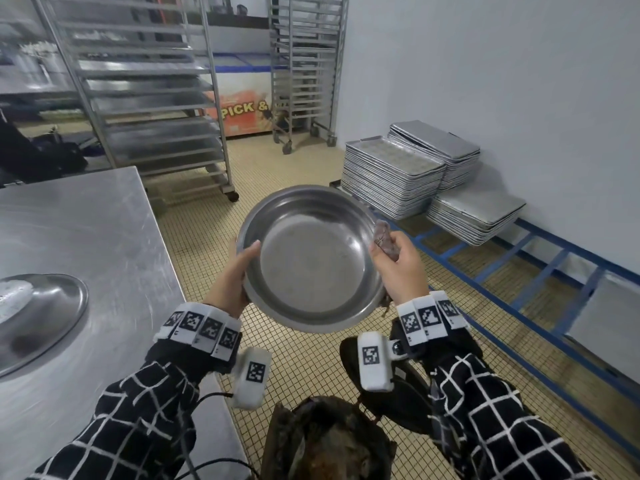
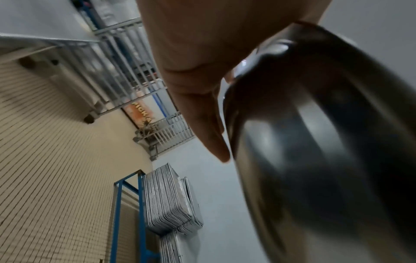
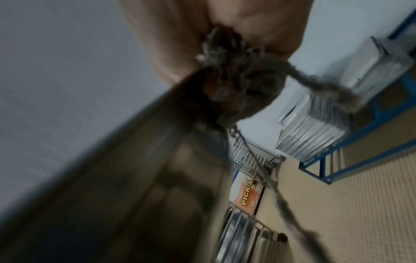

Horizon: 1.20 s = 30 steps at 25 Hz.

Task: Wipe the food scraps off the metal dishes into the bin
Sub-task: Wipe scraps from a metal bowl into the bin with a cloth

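A round metal dish (image 1: 311,258) hangs in the air in front of me, tilted toward me, its inside dull with a thin film. My left hand (image 1: 239,271) grips its left rim, thumb over the edge; from the left wrist view the fingers (image 2: 202,113) lie against the dish underside (image 2: 315,142). My right hand (image 1: 394,261) is at the right rim and pinches a dirty grey rag (image 1: 382,239). In the right wrist view the frayed rag (image 3: 243,83) bunches against the blurred dish (image 3: 112,178). The bin (image 1: 325,441), lined with a dark bag holding brown scraps, stands below the dish.
A steel table (image 1: 97,230) stands at my left with another metal dish (image 1: 38,313) on it, bottom up. Stacks of baking trays (image 1: 391,174) sit on a blue floor frame (image 1: 540,271) by the wall. Wheeled tray racks (image 1: 149,98) stand behind on the tiled floor.
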Available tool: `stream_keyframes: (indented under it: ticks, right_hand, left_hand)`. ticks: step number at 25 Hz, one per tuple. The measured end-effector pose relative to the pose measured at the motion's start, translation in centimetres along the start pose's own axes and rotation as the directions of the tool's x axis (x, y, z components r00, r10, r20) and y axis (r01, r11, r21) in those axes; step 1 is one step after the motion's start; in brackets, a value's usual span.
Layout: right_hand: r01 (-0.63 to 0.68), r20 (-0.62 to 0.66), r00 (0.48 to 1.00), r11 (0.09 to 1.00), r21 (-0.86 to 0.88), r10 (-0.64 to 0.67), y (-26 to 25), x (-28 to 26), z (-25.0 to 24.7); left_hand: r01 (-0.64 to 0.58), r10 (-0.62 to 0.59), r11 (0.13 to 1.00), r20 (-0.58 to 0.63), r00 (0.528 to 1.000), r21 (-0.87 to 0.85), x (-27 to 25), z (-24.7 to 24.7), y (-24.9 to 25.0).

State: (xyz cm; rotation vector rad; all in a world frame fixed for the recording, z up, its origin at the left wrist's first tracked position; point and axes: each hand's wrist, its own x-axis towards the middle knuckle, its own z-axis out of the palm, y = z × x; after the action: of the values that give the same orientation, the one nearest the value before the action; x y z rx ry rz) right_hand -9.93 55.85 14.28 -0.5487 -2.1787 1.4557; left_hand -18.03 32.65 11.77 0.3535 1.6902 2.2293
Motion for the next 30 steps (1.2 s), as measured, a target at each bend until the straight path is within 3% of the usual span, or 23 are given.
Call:
stream_keyframes:
  ticks: [2, 4, 10, 15, 18, 23, 26, 30]
  right_hand:
    - [0.005, 0.080, 0.997, 0.999, -0.053, -0.001, 0.2, 0.5, -0.6]
    - [0.008, 0.070, 0.998, 0.998, -0.067, -0.003, 0.3, 0.4, -0.5]
    - [-0.048, -0.140, 0.988, 0.996, 0.076, 0.058, -0.3, -0.5, 1.3]
    - [-0.109, -0.138, 0.981, 0.974, 0.199, 0.137, -0.7, -1.5, 3.2]
    - [-0.099, -0.093, 0.989, 0.979, 0.177, 0.116, -0.5, -1.8, 2.5]
    - [-0.047, 0.062, 0.997, 0.999, 0.022, 0.046, 0.2, -1.1, 0.0]
    - [-0.100, 0.115, 0.988, 0.995, 0.006, 0.098, 0.9, -1.6, 0.0]
    - [-0.153, 0.013, 0.988, 0.983, 0.100, 0.153, 1.2, -2.7, 1.2]
  left_hand:
    - [0.009, -0.008, 1.000, 0.051, 0.999, -0.010, -0.2, -0.4, 0.5]
    - [0.043, -0.044, 0.998, 0.043, 0.998, 0.039, -0.3, -0.4, 0.7]
    - [-0.049, 0.051, 0.999, -0.154, 0.987, 0.017, 0.5, 0.6, 0.0]
    - [-0.128, 0.137, 0.990, -0.239, 0.961, 0.051, 1.1, 2.8, 0.0]
    - [-0.095, 0.111, 0.991, -0.179, 0.978, 0.099, 1.1, 2.4, -0.1]
    - [0.045, -0.045, 0.999, -0.011, 0.999, 0.018, 0.8, -1.0, 0.0]
    - [0.118, -0.112, 0.988, -0.062, 0.992, 0.102, 0.0, -1.5, -0.5]
    - [0.103, -0.072, 0.979, -0.178, 0.981, 0.174, -1.0, -0.2, -1.2]
